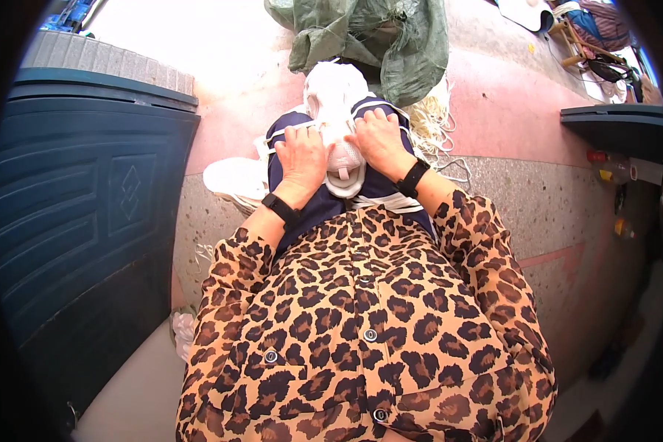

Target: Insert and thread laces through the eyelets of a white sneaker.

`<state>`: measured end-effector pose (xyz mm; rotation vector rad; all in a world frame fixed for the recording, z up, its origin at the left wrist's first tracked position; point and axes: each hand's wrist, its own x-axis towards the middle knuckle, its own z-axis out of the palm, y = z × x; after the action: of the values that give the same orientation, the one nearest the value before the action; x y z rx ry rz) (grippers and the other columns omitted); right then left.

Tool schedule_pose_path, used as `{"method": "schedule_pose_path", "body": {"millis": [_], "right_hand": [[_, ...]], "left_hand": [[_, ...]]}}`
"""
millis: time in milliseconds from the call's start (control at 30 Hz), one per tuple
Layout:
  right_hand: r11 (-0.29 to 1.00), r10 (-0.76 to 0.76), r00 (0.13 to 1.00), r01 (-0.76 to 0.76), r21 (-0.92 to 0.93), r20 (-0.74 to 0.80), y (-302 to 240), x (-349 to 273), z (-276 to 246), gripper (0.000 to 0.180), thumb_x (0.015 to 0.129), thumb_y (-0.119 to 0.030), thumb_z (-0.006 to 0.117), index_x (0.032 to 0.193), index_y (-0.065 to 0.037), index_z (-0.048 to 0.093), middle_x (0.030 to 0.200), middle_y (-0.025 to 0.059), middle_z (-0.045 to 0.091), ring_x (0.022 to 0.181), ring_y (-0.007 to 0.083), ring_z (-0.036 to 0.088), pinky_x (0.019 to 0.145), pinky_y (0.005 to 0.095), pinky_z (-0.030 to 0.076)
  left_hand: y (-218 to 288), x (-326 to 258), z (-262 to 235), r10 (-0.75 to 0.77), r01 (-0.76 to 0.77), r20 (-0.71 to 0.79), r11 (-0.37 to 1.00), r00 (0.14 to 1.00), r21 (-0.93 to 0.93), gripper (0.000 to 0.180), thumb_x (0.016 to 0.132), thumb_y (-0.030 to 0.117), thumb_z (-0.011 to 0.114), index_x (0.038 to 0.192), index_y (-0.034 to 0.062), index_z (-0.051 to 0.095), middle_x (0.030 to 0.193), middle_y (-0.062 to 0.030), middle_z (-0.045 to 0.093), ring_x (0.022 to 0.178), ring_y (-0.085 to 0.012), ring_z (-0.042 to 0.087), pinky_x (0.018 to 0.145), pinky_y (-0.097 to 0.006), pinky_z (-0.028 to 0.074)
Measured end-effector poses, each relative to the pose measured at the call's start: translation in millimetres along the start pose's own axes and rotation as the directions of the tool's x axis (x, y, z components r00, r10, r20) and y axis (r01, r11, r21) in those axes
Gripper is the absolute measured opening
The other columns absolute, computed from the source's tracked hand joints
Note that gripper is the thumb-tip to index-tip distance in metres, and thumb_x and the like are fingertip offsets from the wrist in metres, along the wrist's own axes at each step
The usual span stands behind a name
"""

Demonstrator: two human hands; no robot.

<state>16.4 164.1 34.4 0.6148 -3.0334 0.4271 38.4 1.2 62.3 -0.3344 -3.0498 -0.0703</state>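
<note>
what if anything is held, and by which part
Probably the shoe between the knees, at its sides, by left hand and right hand. Exactly what each grip has cannot be told.

The shoe point(335, 88) is coloured white. The shirt point(346, 309) is covered by a leopard pattern, with brown and black spots on a tan ground. The trousers point(318, 210) are coloured navy and marked by white stripes. The laces point(431, 121) are cream-coloured, the sack point(412, 44) dull green, the wristbands point(412, 178) black, the door point(66, 184) dark blue. The floor point(508, 191) is divided into pink and speckled grey.
</note>
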Motion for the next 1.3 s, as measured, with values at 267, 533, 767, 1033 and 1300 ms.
{"method": "schedule_pose_path", "body": {"millis": [267,533,767,1033,1300], "right_hand": [[0.98,-0.036,0.997,0.022,0.2,0.066,21.4,3.9,21.2,0.018,0.081,-0.02,0.051,0.087,-0.005,0.059,0.087,0.0118,0.054,0.086,0.0286,0.05,0.074,0.0423,0.038],[0.874,-0.001,0.991,0.067,0.481,-0.136,21.9,-2.7,22.3,0.013,0.077,-0.013,0.054,0.086,-0.004,0.059,0.081,0.0134,0.057,0.084,0.029,0.053,0.073,0.0393,0.042],[0.913,-0.15,0.947,0.243,0.328,-0.285,13.3,1.0,21.3,0.008,0.072,-0.009,0.055,0.079,-0.008,0.058,0.073,0.0071,0.057,0.074,0.0236,0.054,0.068,0.0345,0.043],[0.905,-0.408,0.903,0.381,-0.188,-0.134,14.1,17.3,-1.0,0.007,0.07,-0.012,0.053,0.074,-0.01,0.059,0.081,0.0037,0.053,0.083,0.0182,0.051,0.068,0.033,0.038],[0.593,-0.036,0.708,0.583,0.555,-0.705,78.6,-17.7,-233.0,0.006,0.079,-0.003,0.051,0.075,-0.005,0.054,0.065,0.007,0.056,0.062,0.0158,0.058,0.053,0.0266,0.044]], "left_hand": [[-19.1,11.9,14.3,-0.061,0.114,0.296,0.979,0.953,-0.167,0.021,0.078,0.015,0.046,0.088,0.0018,0.059,0.093,-0.0142,0.058,0.092,-0.0299,0.049,0.072,-0.044,0.04],[-6.7,23.4,5.8,0.072,-0.104,-0.111,0.943,0.991,-0.317,0.02,0.072,0.018,0.062,0.085,0.0033,0.062,0.084,-0.0117,0.06,0.086,-0.0288,0.051,0.073,-0.04,0.043],[-4.0,53.1,21.5,0.324,-0.33,-0.065,0.936,0.944,-0.119,0.01,0.069,0.013,0.061,0.075,0.0051,0.059,0.077,-0.0116,0.06,0.081,-0.0292,0.054,0.065,-0.039,0.046],[-9.3,65.9,7.4,-0.009,0.191,0.257,0.694,0.966,-0.694,0.017,0.073,0.013,0.066,0.079,0.0012,0.056,0.071,-0.0083,0.059,0.063,-0.0164,0.055,0.061,-0.027,0.045],[5.7,90.0,-11.6,0.204,0.224,0.425,0.611,0.882,-0.759,0.019,0.077,0.016,0.062,0.087,0.0002,0.059,0.08,-0.0073,0.06,0.075,-0.0162,0.056,0.068,-0.028,0.044]]}}
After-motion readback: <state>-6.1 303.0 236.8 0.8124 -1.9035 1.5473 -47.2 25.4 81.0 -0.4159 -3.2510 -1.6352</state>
